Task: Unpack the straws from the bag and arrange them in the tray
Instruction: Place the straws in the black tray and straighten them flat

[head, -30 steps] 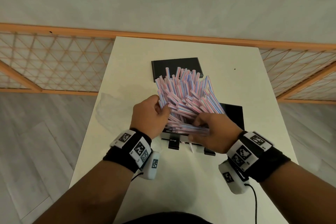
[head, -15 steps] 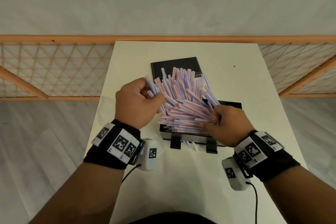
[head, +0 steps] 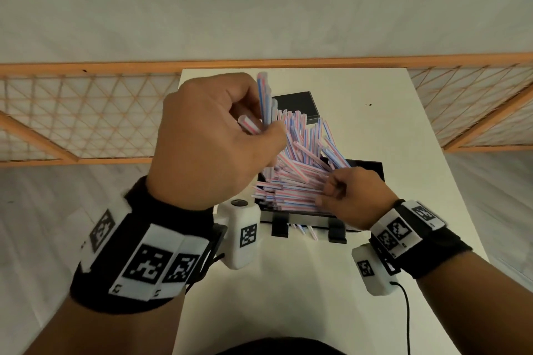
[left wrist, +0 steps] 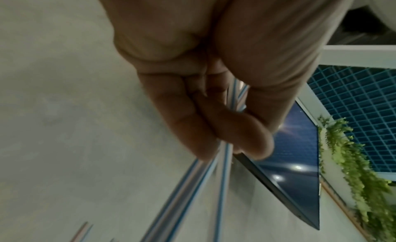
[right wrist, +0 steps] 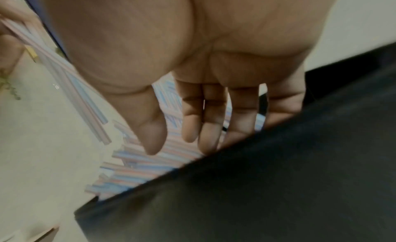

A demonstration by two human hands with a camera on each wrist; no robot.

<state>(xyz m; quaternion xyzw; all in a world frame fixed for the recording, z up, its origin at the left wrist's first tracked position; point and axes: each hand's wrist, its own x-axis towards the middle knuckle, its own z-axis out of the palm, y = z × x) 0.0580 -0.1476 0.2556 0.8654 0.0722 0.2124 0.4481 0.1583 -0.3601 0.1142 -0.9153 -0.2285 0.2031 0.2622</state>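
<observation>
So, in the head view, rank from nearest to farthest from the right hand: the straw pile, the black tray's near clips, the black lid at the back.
1. straw pile, touching the right hand
2. near clips, just below it
3. black lid, far end of the table

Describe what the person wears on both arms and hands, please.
Both hands are bare. The left wrist and the right wrist each carry a black band with white blocks printed with black square codes. A white camera box with one code hangs under each; a black cable leaves the right one.
</observation>
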